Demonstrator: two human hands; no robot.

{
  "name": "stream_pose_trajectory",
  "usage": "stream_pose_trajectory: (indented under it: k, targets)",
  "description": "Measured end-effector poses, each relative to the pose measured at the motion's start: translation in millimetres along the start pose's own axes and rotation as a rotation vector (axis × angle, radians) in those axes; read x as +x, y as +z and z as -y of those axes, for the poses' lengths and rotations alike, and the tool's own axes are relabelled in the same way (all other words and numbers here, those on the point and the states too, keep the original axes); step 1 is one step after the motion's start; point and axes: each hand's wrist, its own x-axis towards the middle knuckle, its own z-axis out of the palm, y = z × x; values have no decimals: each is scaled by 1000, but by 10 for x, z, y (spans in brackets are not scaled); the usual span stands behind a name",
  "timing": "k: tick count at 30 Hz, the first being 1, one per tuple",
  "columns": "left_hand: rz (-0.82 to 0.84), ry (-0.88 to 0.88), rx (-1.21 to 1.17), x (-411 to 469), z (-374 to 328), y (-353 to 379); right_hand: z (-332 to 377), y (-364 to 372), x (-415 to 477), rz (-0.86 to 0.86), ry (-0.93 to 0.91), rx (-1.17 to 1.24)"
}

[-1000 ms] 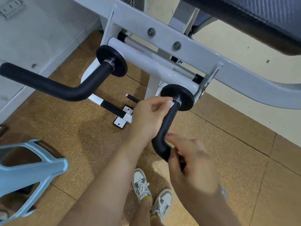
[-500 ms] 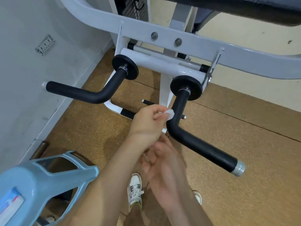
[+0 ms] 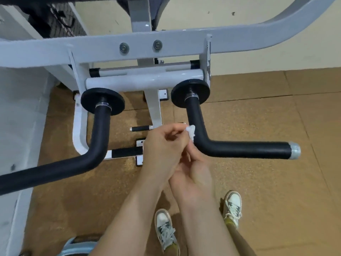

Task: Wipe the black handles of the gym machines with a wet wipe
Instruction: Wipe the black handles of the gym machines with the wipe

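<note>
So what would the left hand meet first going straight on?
The left hand pinching the wet wipe would likely meet the right black handle just above its bend; depth is unclear.

Black foam handles (image 3: 238, 149) on a pale grey machine frame (image 3: 166, 43); a white wipe (image 3: 191, 131); speckled tan cork floor (image 3: 276, 182); white sneakers (image 3: 165, 231) (dark markings), lower centre; cream wall (image 3: 184, 13) above.

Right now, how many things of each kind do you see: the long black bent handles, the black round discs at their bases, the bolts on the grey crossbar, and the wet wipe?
Long black bent handles: 2
Black round discs: 2
Bolts on the grey crossbar: 2
Wet wipe: 1
Total: 7
</note>
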Motion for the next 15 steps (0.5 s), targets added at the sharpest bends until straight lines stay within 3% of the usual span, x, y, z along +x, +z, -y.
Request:
stream_pose_trajectory:
  k: [5, 11, 15]
  targets:
    - [9, 113, 104, -112, 9, 3, -25, -145, -21, -103, -150, -102]
    - [-37, 262, 102, -143, -1, 37, -13, -216, -72, 13, -193, -188]
    - [-39, 240, 91, -198, 46, 60, 20, -285, -83, 26, -231, -142]
